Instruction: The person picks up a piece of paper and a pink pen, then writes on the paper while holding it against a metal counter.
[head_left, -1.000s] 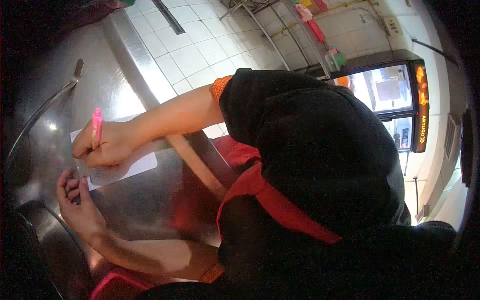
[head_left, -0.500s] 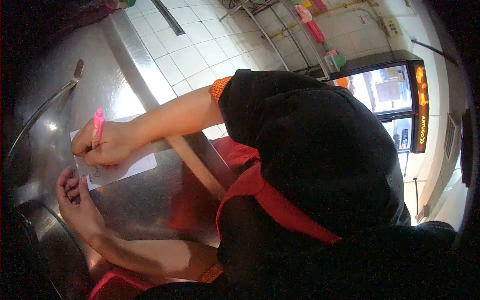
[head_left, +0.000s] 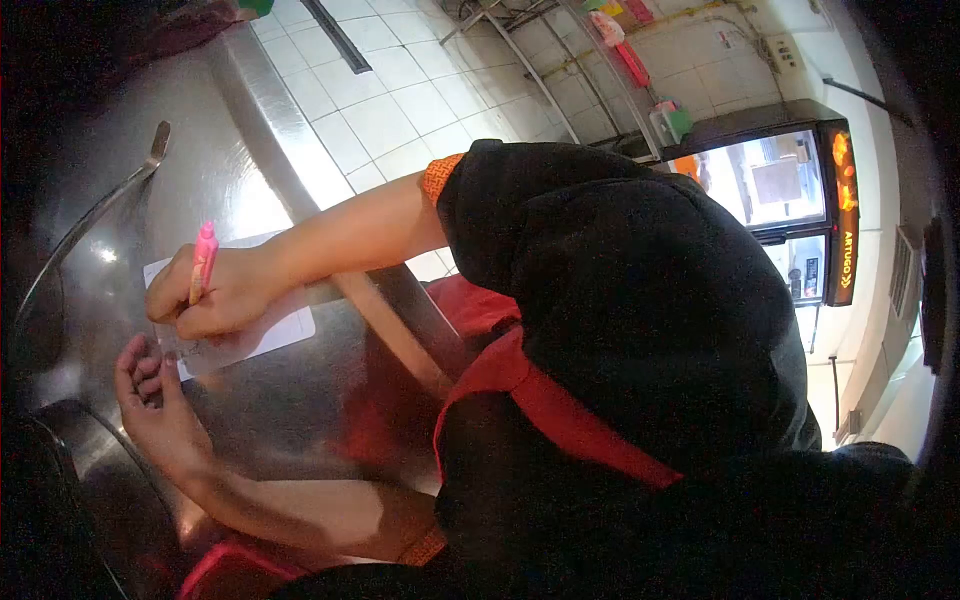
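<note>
A pink pen (head_left: 205,250) stands tilted in my right hand (head_left: 225,290), whose fingers are closed round it over a white sheet of paper (head_left: 285,330). Part of the sheet lies hidden beneath that hand and forearm. Small dark handwriting shows near the sheet's lower left end, too small to read. My left hand (head_left: 160,405) rests at this end of the paper, its thumb touching the edge and its other fingers loosely curled beside it, with no object between them. Both hands are over a shiny metal table (head_left: 270,410).
A bent metal strip or handle (head_left: 100,205) curves over the table's far left. Dark rounded edges (head_left: 60,450) lie at lower left. Beyond the table are a tiled floor (head_left: 385,120), a metal rack (head_left: 530,75) and a lit glass-door fridge (head_left: 765,180).
My right hand and the pink pen have shifted slightly to the right and down over the paper. My left hand has barely moved.
</note>
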